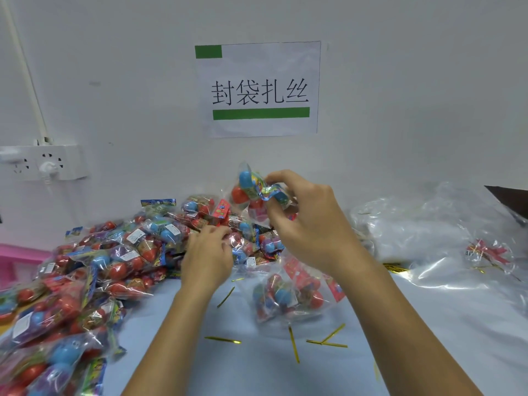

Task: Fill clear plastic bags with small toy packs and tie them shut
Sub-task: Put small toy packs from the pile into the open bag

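Note:
My right hand (305, 221) holds a small toy pack (251, 190) with blue and red eggs up above the table, fingers curled round its top. Below it lies a clear plastic bag (288, 295) with several toy packs inside. My left hand (208, 252) grips the clear film at the bag's open edge, next to the big pile of toy packs (94, 270) that spreads over the left of the table. Gold twist ties (294, 344) lie loose on the pale blue table surface near the bag.
A stack of empty clear bags (423, 230) lies at the right, with a tied item (488, 252) on it. A wall sign (260, 90) hangs ahead, and a power strip (43, 164) at the left. A pink object (17, 255) sits at the far left.

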Demonstrator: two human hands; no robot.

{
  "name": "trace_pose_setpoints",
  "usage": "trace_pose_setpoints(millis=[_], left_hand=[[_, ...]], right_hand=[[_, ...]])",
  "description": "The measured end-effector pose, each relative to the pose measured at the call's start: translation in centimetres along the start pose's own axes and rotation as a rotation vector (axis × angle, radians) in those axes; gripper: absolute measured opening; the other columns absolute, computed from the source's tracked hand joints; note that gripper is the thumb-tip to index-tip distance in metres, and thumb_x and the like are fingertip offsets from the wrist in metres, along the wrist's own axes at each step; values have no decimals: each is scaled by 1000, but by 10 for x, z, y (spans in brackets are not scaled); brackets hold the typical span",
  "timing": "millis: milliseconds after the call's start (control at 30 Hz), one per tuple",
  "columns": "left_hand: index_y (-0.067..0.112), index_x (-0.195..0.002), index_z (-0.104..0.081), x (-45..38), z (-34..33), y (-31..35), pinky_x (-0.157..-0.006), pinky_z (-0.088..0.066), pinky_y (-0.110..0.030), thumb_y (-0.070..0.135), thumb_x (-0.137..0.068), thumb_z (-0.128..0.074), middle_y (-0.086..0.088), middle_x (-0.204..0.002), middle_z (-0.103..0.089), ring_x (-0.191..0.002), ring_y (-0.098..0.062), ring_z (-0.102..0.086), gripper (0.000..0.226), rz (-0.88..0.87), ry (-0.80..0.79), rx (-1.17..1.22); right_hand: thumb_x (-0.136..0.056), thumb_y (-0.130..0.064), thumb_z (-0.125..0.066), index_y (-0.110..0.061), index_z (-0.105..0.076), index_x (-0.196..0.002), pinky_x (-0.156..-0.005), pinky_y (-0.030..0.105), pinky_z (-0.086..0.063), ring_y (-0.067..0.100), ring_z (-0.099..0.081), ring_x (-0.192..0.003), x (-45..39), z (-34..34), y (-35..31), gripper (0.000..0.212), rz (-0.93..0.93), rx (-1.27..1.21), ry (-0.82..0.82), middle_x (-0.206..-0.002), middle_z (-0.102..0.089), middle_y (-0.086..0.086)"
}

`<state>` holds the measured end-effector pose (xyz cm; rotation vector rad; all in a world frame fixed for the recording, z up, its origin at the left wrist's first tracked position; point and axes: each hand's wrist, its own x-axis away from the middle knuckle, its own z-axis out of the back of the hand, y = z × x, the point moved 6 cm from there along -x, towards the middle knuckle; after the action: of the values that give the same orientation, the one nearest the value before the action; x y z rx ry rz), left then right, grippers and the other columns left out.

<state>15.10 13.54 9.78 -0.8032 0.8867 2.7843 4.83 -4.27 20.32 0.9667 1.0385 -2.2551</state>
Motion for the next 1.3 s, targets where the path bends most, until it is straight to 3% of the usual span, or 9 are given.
trace_pose_setpoints(millis=[100, 200, 400, 533, 667, 867, 1067, 1167, 1300], left_hand=[[26, -148, -44, 5, -43, -17, -118, -23, -43, 21, -104, -38, -4, -163, -22, -149, -30, -16, 45, -12, -236, -71], [43, -149, -36, 16, -72, -32, -122, -10, -48, 43, -105, -33, 3, -166, 12, -152, -33, 11, 44, 100, -462, -84], [47, -129, -58, 16, -67, -34, -118, -18, -53, 50, -102, -38, 1, -163, 25, -151, -34, 14, 34, 159, -444, -20], [53, -88, -64, 19, -61, -30, -118, -17, -51, 45, -102, -45, -20, -164, 3, -152, -34, 8, 25, 211, -382, 114], [47, -130, -59, 19, -63, -32, -120, -14, -52, 52, -100, -46, -13, -164, -17, -152, -33, 1, 33, 271, -350, 176], [30, -146, -45, 12, -52, -30, -119, -17, -55, 49, -91, -65, 7, -164, -16, -152, -24, -6, 61, 249, -254, 214], [0, -136, -55, 8, -42, -33, -113, -36, -39, 23, -93, -68, -4, -158, -34, -143, -23, -35, 50, 287, -100, 438], [-3, -113, -67, 9, -39, -38, -99, -42, -31, 12, -93, -68, -9, -148, -49, -134, -24, -48, 25, 362, 14, 518], [0, -119, -69, 11, -23, -44, -85, -45, -27, 11, -86, -76, -12, -124, -68, -110, -24, -63, 36, 474, 175, 541]], right_hand=[[-93, -17, -61, -21, -65, -118, -69, 41, -56, 14, -64, -65, -1, 0, -1, 25, 7, -24, 20, -74, -68, -1], [-93, -18, -61, -22, -65, -117, -68, 41, -56, 12, -64, -64, -1, -1, -2, 25, 12, -29, 13, -73, -68, -3], [-93, -18, -62, -22, -65, -118, -69, 37, -56, 10, -65, -67, 0, -1, 0, 25, 13, -29, 4, -79, -70, -4], [-94, -18, -62, -21, -65, -120, -65, 24, -55, 4, -64, -66, 0, -1, 1, 26, 15, -34, -1, -79, -68, -10], [-94, -17, -62, -21, -65, -118, -61, 19, -52, 2, -63, -65, 0, -1, 2, 25, 19, -38, 1, -78, -66, -13], [-94, -18, -62, -22, -65, -119, -66, 18, -54, 1, -66, -72, 1, -1, 4, 26, 3, -52, -8, -80, -65, -19], [-94, -17, -62, -22, -66, -117, -71, 30, -57, 7, -68, -75, 1, 0, 8, 24, -27, -82, 6, -84, -69, -16], [-94, -16, -62, -23, -66, -117, -69, 32, -57, 10, -69, -74, 1, 1, 10, 25, -42, -95, 4, -85, -70, -14], [-94, -15, -63, -23, -66, -117, -64, 29, -57, 9, -68, -71, 1, 2, 12, 25, -61, -113, -10, -81, -67, -17]])
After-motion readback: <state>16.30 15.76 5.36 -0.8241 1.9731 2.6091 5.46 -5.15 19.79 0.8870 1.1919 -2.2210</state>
